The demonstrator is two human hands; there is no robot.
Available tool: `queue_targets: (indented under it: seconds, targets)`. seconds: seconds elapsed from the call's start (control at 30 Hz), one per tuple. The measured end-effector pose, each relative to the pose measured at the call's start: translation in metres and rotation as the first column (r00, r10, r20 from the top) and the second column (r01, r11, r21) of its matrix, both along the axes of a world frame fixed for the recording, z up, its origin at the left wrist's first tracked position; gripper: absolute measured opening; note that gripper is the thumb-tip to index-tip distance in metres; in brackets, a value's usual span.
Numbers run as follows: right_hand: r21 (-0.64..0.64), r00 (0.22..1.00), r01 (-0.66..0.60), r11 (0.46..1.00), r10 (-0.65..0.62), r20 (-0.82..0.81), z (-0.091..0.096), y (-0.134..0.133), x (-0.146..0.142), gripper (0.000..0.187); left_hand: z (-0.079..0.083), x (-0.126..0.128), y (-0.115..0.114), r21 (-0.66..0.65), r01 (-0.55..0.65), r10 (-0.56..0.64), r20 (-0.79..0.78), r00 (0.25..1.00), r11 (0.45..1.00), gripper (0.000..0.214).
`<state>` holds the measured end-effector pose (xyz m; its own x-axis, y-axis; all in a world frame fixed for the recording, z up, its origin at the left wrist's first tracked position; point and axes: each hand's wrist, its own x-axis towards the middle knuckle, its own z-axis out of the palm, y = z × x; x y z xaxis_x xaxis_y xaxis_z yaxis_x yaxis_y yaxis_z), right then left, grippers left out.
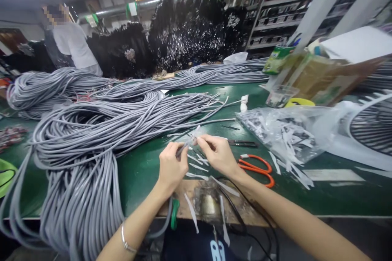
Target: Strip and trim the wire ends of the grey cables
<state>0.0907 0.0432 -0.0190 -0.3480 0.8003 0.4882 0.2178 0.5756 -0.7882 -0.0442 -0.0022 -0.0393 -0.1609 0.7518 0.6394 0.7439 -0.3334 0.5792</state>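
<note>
My left hand [173,161] is closed in a pinch around a grey cable [180,151], close to its end. My right hand [217,153] pinches at that same end, where a thin whitish strip [197,129] sticks up; blur and the fingers hide the detail. Both hands nearly meet above the green table [134,183]. Loose white strips [197,167] lie beneath them. Just right of my right hand are orange-handled scissors [256,167] and a dark pair of tools [243,143]. A large bundle of grey cables [122,126] spreads to the left, its ends pointing towards my hands.
A clear plastic bag of white strips [284,130] lies at right, beside a white fan [352,130]. Behind it stands a cardboard box [327,83]. A wooden board with a metal fixture [210,206] sits at the front edge. Across the table is a person in white [75,45].
</note>
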Motion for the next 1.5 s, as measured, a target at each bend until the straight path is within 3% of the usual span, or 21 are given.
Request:
queue_targets:
  seconds: [0.13,0.33,0.43,0.5,0.6,0.7,0.8,1.0,1.17,1.23,1.33,1.5]
  targets:
    - [0.020,0.999,0.038,0.999,-0.039,0.019,0.003,0.007,0.006,0.034,-0.001,0.006,0.005,-0.025,0.013,-0.010,0.133,0.991,1.000,0.025]
    - [0.024,0.999,0.051,0.998,-0.051,0.007,0.000,0.014,0.014,0.028,0.016,0.012,0.015,-0.162,0.078,-0.033,0.262,0.964,0.984,0.018]
    - [-0.077,0.984,0.152,0.985,-0.158,-0.080,-0.006,0.018,0.013,0.020,0.019,0.017,0.024,-0.182,0.145,-0.064,0.390,0.918,0.972,0.017]
    - [-0.184,0.964,0.196,0.963,-0.223,-0.141,-0.009,0.021,0.011,0.029,0.017,0.021,0.029,-0.191,0.207,-0.086,0.502,0.861,0.960,0.018]
    - [-0.329,0.978,0.074,0.941,-0.134,-0.163,-0.013,0.024,0.009,0.039,0.013,0.024,0.031,-0.186,0.270,-0.100,0.621,0.777,0.945,0.025]
    - [-0.354,0.982,-0.090,0.931,0.024,-0.186,-0.015,0.023,0.007,0.033,0.013,0.024,0.028,-0.155,0.259,-0.104,0.637,0.764,0.953,0.025]
    - [-0.316,0.972,-0.142,0.938,0.073,-0.221,-0.015,0.021,0.006,0.029,0.015,0.024,0.024,-0.138,0.206,-0.082,0.605,0.792,0.969,0.025]
    - [-0.278,0.927,-0.093,0.956,-0.018,-0.374,-0.004,0.017,0.008,0.029,0.009,0.030,0.019,-0.150,0.132,-0.049,0.460,0.887,0.980,0.020]
    - [-0.188,0.956,-0.014,0.982,-0.042,-0.289,-0.001,0.013,0.010,0.033,0.007,0.032,0.018,-0.143,0.098,-0.035,0.392,0.919,0.985,0.019]
    - [-0.166,0.969,0.037,0.985,-0.076,-0.237,-0.003,0.014,0.010,0.033,0.006,0.030,0.018,-0.151,0.111,-0.037,0.424,0.905,0.982,0.020]
    - [-0.170,0.975,0.096,0.981,-0.127,-0.183,-0.006,0.018,0.010,0.039,0.004,0.026,0.019,-0.140,0.228,-0.118,0.542,0.832,0.963,0.023]
    - [-0.266,0.977,0.085,0.960,-0.133,-0.169,-0.011,0.029,0.008,0.050,0.007,0.022,0.020,-0.006,0.332,-0.246,0.658,0.711,0.943,0.026]
